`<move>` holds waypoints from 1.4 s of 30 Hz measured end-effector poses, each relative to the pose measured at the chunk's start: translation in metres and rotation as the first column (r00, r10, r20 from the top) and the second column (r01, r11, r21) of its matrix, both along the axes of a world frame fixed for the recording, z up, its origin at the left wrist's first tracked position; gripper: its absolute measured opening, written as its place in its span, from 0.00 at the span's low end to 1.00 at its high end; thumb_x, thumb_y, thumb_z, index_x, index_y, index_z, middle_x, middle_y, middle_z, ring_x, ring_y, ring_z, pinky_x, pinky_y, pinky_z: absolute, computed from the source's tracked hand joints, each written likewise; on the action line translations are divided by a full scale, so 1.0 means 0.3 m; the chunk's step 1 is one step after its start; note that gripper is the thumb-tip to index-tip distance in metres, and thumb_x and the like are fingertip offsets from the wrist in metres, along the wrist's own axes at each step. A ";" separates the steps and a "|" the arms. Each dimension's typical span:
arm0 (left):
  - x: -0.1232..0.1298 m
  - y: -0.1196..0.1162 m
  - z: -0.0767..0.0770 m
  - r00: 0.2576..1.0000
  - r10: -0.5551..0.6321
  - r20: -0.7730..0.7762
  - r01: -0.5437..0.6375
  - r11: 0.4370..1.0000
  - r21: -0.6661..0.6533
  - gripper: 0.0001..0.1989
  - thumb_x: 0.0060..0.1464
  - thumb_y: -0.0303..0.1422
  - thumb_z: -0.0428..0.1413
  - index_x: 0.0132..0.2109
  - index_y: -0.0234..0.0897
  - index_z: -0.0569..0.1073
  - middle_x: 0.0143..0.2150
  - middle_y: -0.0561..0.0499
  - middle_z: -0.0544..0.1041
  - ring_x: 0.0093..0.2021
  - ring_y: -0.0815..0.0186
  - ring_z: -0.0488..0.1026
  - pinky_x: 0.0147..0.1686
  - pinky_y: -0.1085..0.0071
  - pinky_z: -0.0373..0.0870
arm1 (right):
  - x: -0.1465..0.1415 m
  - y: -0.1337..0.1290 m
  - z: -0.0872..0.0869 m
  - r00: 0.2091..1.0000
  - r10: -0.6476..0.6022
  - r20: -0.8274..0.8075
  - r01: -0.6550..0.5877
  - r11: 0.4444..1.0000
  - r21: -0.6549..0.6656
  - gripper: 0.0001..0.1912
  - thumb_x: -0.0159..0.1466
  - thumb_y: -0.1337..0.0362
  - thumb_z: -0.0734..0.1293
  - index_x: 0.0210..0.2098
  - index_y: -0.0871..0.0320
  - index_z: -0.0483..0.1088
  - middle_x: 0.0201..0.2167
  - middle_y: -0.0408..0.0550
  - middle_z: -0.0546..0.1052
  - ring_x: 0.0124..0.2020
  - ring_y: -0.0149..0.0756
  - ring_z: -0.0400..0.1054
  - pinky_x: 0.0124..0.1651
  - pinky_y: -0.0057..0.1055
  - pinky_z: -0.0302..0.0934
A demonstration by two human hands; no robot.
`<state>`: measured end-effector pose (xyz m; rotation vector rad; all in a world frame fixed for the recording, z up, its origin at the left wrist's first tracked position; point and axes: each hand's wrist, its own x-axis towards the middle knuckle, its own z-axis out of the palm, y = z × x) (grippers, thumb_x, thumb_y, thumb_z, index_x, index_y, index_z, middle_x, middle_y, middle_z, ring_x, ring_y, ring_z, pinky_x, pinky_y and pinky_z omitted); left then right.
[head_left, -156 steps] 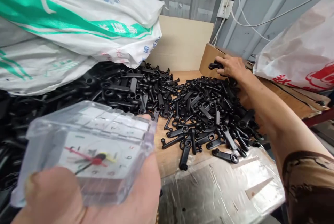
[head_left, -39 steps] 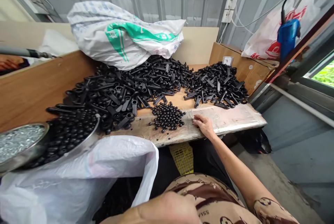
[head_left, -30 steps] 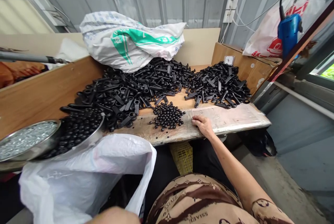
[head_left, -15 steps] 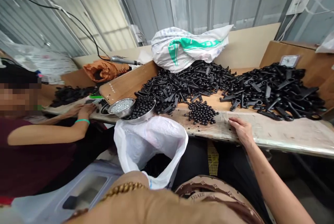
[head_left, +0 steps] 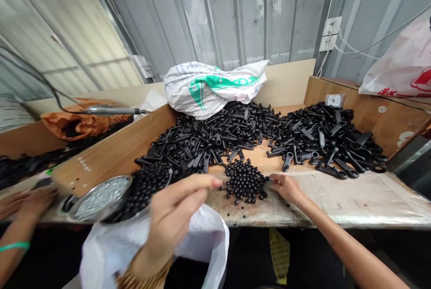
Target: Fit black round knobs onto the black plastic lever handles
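Black balls (head_left: 245, 181) lie in a small heap near the bench's front edge. My right hand (head_left: 284, 186) is at the heap's right side, fingers curled together at the outer balls; whether a ball is between the fingertips is too small to tell. Above the white sack (head_left: 101, 251), my left hand (head_left: 178, 210) points toward the heap's left side, slightly blurred, its index finger stretched out and no object visible in it. Black lever-shaped parts (head_left: 191, 145) are piled behind the balls, with a second pile (head_left: 323, 136) to the right.
A metal bowl of silvery pieces (head_left: 103, 197) stands beside more black balls (head_left: 146, 185) at the left. Another person's hands (head_left: 32, 203) rest at the far left. A wooden divider (head_left: 114, 145), a powered tool (head_left: 112, 110) and a printed bag (head_left: 215, 84) are farther back.
The view has turned right and come closer to the bench. My left hand has risen into view above the sack. My right hand has moved left to the ball heap.
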<state>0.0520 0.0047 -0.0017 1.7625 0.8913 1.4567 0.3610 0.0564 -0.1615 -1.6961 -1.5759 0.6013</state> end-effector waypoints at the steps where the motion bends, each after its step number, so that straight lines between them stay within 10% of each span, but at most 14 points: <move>1: 0.040 0.108 -0.030 0.998 -0.024 -0.059 0.021 0.999 -0.049 0.09 0.53 0.34 0.56 0.38 0.33 0.76 0.37 0.46 0.77 0.39 0.61 0.73 0.42 0.64 0.70 | -0.008 0.025 0.015 0.999 0.028 0.045 -0.027 0.999 -0.017 0.16 0.48 0.66 0.66 0.37 0.56 0.75 0.28 0.46 0.77 0.31 0.41 0.70 0.36 0.32 0.59; 8: 0.302 0.573 -0.261 0.668 -0.022 -0.744 0.038 0.999 0.005 0.11 0.54 0.30 0.47 0.36 0.37 0.75 0.34 0.51 0.77 0.35 0.66 0.72 0.37 0.72 0.68 | -0.024 0.118 0.092 0.847 0.296 0.442 -0.201 0.947 -0.250 0.12 0.54 0.69 0.61 0.35 0.57 0.73 0.35 0.51 0.78 0.39 0.42 0.71 0.36 0.28 0.55; 17: 0.561 0.879 -0.376 0.319 0.079 -0.944 0.117 0.986 0.122 0.11 0.46 0.22 0.49 0.37 0.33 0.73 0.38 0.41 0.74 0.45 0.54 0.67 0.47 0.57 0.59 | 0.068 0.143 0.060 0.911 0.390 0.136 -0.370 0.917 -0.151 0.08 0.54 0.68 0.61 0.32 0.56 0.71 0.32 0.46 0.76 0.35 0.36 0.70 0.34 0.25 0.55; 21: 0.580 0.936 -0.416 0.276 0.115 -0.954 0.078 0.987 0.141 0.11 0.48 0.20 0.46 0.36 0.31 0.71 0.35 0.39 0.73 0.42 0.55 0.66 0.47 0.55 0.57 | 0.097 0.145 0.065 0.943 0.333 -0.016 -0.333 0.942 -0.039 0.09 0.58 0.66 0.60 0.35 0.57 0.71 0.30 0.46 0.75 0.33 0.35 0.69 0.35 0.26 0.56; 25: 0.554 0.916 -0.371 0.385 0.130 -0.914 0.037 0.987 0.157 0.09 0.49 0.22 0.47 0.34 0.32 0.71 0.34 0.42 0.73 0.40 0.58 0.68 0.47 0.60 0.58 | 0.119 0.157 0.053 0.912 0.234 -0.337 -0.240 0.970 0.025 0.11 0.58 0.61 0.62 0.39 0.58 0.69 0.26 0.43 0.72 0.27 0.32 0.65 0.31 0.28 0.57; 31: 0.476 0.753 -0.186 0.710 0.130 -0.692 -0.090 0.991 0.095 0.11 0.54 0.32 0.44 0.40 0.33 0.68 0.28 0.50 0.71 0.30 0.66 0.69 0.34 0.71 0.65 | 0.147 0.161 0.102 0.583 0.208 -0.785 -0.272 0.961 0.053 0.14 0.53 0.60 0.69 0.38 0.59 0.67 0.20 0.39 0.69 0.19 0.28 0.64 0.23 0.25 0.55; 35: 0.462 0.568 -0.067 0.976 -0.177 -0.124 0.132 0.943 -0.306 0.10 0.47 0.33 0.51 0.35 0.32 0.70 0.21 0.54 0.68 0.19 0.72 0.63 0.22 0.75 0.60 | 0.132 0.131 0.131 0.438 0.274 -0.856 -0.349 0.930 0.118 0.14 0.52 0.60 0.71 0.36 0.60 0.69 0.26 0.44 0.74 0.19 0.29 0.67 0.21 0.24 0.57; 38: 0.472 0.417 -0.041 0.891 -0.241 0.385 0.414 0.780 -0.469 0.16 0.48 0.40 0.53 0.37 0.29 0.71 0.22 0.51 0.70 0.18 0.72 0.63 0.18 0.76 0.56 | 0.087 0.064 0.136 0.398 0.276 -0.875 -0.311 0.938 0.154 0.14 0.51 0.61 0.72 0.35 0.60 0.70 0.25 0.44 0.75 0.18 0.29 0.68 0.20 0.24 0.58; 42: 0.512 0.237 -0.129 0.718 -0.219 0.661 0.622 0.628 -0.468 0.18 0.52 0.44 0.50 0.37 0.30 0.70 0.19 0.53 0.67 0.19 0.70 0.64 0.20 0.74 0.62 | 0.041 -0.096 0.147 0.441 0.288 -0.850 -0.198 0.955 0.221 0.10 0.53 0.64 0.71 0.35 0.59 0.72 0.24 0.45 0.76 0.19 0.30 0.67 0.22 0.27 0.60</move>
